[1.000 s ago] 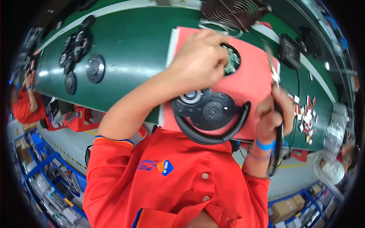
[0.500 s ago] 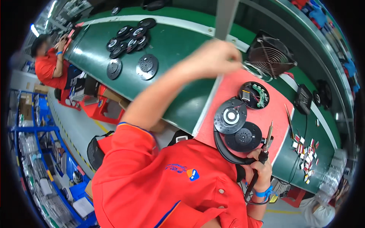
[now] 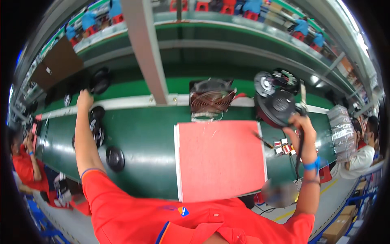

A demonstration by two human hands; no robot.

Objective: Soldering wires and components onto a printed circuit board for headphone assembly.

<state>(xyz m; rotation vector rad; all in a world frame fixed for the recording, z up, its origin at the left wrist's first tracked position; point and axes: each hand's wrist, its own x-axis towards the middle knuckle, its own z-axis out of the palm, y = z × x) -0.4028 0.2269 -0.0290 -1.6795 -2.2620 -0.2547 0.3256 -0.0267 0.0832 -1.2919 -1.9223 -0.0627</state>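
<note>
Looking down on a green workbench [image 3: 142, 138] with a red mat [image 3: 219, 158] lying flat on it; I take the mat as my landmark.

Right hand [image 3: 298, 126]: raised just past the mat's far right corner, fingers closed around the edge of a black fan housing [image 3: 278, 106], round, held up off the bench and tilted. A cable [image 3: 301, 150] hangs from that hand down along the forearm. Blue wristband [image 3: 312, 165] on the wrist. Two more round fan parts [image 3: 274, 80] sit just beyond the housing, farther from the mat.

Left hand [image 3: 84, 99]: stretched well left of the mat, far side of the bench, beside a stack of black round parts [image 3: 96, 116]. I cannot tell whether the fingers are closed on anything; the hand is small and seen from behind.

More black round parts: one [image 3: 115, 158] lies on the bench left of the mat, nearer me.

Beyond the mat's far edge, a square fan with a wire grille [image 3: 211, 99] stands next to a grey post [image 3: 148, 53].

Right of the mat: small red and white bits [image 3: 284, 147], then a clear tray stack [image 3: 342, 132].

Other workers sit at far left and far right.
</note>
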